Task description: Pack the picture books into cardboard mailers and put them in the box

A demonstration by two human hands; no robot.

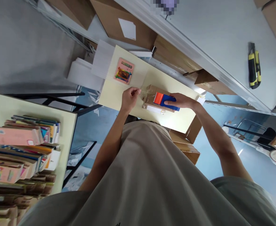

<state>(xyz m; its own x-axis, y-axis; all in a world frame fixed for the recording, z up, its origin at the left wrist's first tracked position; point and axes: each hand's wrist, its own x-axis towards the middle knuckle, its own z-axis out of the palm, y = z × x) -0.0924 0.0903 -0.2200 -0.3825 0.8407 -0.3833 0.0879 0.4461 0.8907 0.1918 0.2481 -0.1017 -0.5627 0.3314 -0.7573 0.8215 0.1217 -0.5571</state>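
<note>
My right hand (180,101) is wrapped over a blue and orange tape dispenser (160,98). The dispenser rests on a small brown cardboard box (153,89), which lies on the pale yellow table (138,75). At the box's left end, my left hand (130,99) is closed in a pinch. A thin strip of clear tape (143,92) runs between its fingertips and the box. Beyond that hand lies a pink book (124,71) with a colourful cover, flat on the table and apart from both hands.
On a grey shelf at upper right lies a yellow and black utility knife (254,67). Large cardboard boxes (128,25) stand behind the table. At left, a second table (68,131) bears several rows of books (17,136). An open carton (187,147) sits below the table's right end.
</note>
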